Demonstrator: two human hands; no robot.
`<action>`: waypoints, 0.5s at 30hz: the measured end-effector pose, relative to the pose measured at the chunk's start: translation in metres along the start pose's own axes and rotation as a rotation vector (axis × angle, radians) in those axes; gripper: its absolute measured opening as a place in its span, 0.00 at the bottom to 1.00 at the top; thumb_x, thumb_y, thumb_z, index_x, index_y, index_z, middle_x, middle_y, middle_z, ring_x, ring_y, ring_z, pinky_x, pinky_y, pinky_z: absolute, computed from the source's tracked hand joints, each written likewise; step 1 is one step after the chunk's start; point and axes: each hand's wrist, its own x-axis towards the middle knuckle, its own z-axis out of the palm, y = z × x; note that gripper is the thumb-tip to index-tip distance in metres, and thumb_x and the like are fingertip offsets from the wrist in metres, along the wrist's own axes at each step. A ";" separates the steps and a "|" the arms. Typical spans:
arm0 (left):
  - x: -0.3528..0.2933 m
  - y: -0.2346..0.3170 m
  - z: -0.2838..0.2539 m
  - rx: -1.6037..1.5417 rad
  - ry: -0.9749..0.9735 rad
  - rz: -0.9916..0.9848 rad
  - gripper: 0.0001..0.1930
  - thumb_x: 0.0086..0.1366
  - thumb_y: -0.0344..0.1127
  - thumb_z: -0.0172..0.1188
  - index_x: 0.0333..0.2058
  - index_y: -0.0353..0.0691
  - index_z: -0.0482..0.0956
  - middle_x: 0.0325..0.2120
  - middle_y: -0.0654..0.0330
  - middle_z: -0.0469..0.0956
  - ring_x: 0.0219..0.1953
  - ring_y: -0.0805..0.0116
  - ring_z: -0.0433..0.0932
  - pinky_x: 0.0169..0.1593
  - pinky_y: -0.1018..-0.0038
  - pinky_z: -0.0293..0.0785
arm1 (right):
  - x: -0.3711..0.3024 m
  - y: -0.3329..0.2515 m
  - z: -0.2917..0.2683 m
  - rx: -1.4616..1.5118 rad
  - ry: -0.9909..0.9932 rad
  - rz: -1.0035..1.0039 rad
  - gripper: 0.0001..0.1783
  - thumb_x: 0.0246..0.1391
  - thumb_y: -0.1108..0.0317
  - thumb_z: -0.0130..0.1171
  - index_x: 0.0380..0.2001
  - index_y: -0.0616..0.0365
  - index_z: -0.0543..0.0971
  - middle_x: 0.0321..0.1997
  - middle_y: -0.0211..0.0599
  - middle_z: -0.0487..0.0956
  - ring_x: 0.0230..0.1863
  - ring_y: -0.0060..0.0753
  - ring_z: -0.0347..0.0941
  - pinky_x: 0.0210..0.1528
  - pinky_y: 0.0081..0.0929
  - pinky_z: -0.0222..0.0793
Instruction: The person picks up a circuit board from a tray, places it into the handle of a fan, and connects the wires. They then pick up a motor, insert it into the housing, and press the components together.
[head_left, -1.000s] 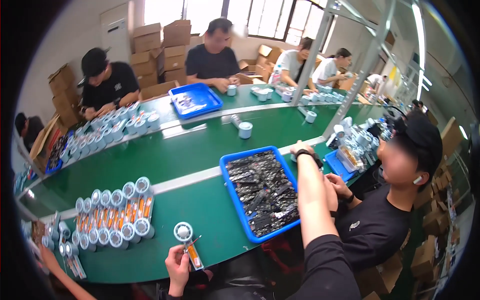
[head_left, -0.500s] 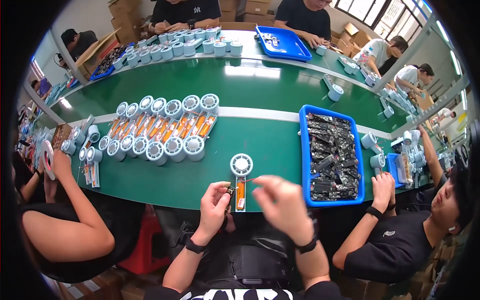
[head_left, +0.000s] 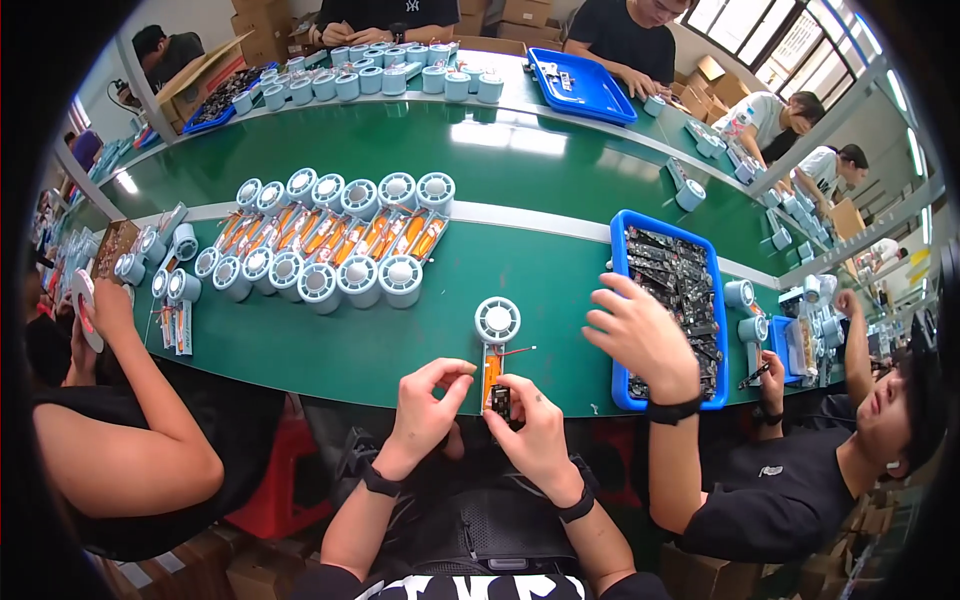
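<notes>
Head: blue tray (head_left: 620, 248) of black boards (head_left: 668, 262) (another in right hand (head_left: 537, 432)).

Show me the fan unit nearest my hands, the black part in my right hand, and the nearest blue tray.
Fan unit (head_left: 497, 320): head view, middle of its round grille.
Black part (head_left: 501, 401): head view, its dark face.
Blue tray (head_left: 619, 250): head view, its left rim.

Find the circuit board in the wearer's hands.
Head view, lower centre: the black circuit board is in the right hand, beside the near end of the orange strip on the fan unit.
</notes>
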 end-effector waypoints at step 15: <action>0.021 -0.008 -0.007 0.073 0.046 0.052 0.11 0.60 0.22 0.62 0.42 0.34 0.83 0.31 0.58 0.81 0.29 0.71 0.81 0.32 0.76 0.76 | 0.036 -0.004 -0.008 0.465 -0.102 0.242 0.25 0.53 0.81 0.63 0.56 0.64 0.74 0.37 0.34 0.78 0.35 0.22 0.76 0.39 0.20 0.74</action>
